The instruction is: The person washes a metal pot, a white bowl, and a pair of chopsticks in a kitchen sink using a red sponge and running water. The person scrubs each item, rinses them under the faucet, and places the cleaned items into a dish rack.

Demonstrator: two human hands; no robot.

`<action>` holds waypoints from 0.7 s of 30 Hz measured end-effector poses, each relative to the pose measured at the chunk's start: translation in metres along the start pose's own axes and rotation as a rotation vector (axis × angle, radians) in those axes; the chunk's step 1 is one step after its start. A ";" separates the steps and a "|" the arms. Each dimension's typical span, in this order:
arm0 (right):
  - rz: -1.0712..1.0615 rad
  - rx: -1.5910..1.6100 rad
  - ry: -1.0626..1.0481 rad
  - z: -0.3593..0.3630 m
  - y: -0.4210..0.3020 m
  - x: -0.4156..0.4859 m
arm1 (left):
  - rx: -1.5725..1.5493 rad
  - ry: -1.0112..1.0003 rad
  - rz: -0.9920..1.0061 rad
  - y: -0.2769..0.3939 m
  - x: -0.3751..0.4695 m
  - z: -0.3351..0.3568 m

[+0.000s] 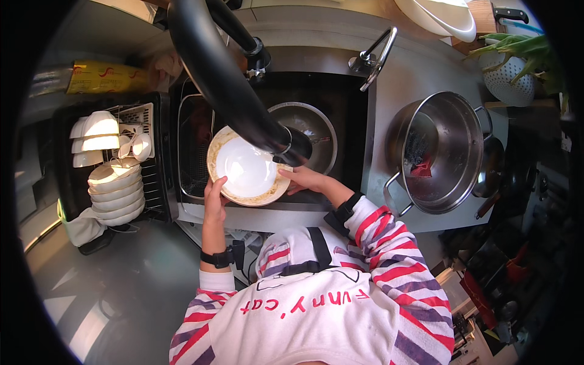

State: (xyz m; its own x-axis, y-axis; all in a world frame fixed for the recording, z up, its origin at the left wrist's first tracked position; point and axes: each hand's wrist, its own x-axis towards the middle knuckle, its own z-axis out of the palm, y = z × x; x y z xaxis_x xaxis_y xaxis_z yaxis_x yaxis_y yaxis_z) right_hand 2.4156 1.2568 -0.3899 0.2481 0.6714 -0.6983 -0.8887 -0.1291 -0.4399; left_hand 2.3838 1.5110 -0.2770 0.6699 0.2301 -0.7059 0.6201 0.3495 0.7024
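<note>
Between my two hands, a white dish with a gold-patterned rim [242, 171] is held over the dark sink [351, 137]. My left hand [215, 196] grips its near left edge, thumb on the rim. At its right edge, my right hand [306, 179] holds the rim with the thumb on top. The black faucet [228, 77] arches over the dish, and its spout end hides part of the far right rim. Behind the faucet, a round metal bowl [321, 132] sits in the sink. Whether water is running cannot be made out.
Left of the sink, a black dish rack [162, 191] holds stacked plates [116, 198] and white bowls [96, 130]. A large two-handled steel pot [447, 153] stands on the right counter. A chrome tap [376, 59] rises at the back. Beyond are a white colander [508, 80] and a knife [511, 15].
</note>
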 end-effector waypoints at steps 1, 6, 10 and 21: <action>-0.043 -0.111 0.063 -0.001 -0.001 0.004 | -0.003 0.022 0.016 0.004 -0.007 -0.003; -0.076 -0.579 0.557 0.001 -0.022 -0.010 | 0.199 0.116 0.157 0.011 -0.022 -0.005; -0.562 -0.848 0.819 0.038 -0.039 -0.103 | 0.288 0.118 0.190 0.003 -0.019 0.007; 0.148 -0.658 0.960 -0.103 -0.067 -0.312 | 0.308 0.095 0.101 -0.040 0.009 0.044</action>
State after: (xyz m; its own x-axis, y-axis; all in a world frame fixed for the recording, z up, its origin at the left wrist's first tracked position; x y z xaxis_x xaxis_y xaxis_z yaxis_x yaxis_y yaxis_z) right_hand 2.4373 0.9805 -0.2012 0.5981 -0.1714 -0.7829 -0.6324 -0.7010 -0.3296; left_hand 2.3829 1.4593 -0.3071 0.7022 0.3380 -0.6266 0.6567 0.0326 0.7535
